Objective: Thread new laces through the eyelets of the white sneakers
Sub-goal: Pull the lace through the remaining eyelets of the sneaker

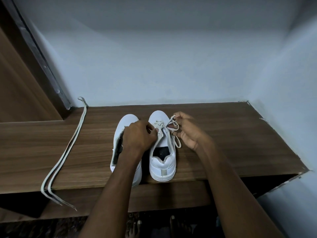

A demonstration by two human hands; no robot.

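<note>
— What fills the background?
— A wooden shelf [223, 134] against a pale blue wall [163, 57], with a brown wooden door [20, 86] at far left.
— And below?
— Bare toes [137, 224] on dark floor.

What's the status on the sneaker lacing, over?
Left hand pinches at the right sneaker eyelets; right hand holds its lace. Lower eyelets crossed only. Left sneaker unlaced, spare lace lying left. Nothing blocking.
</note>
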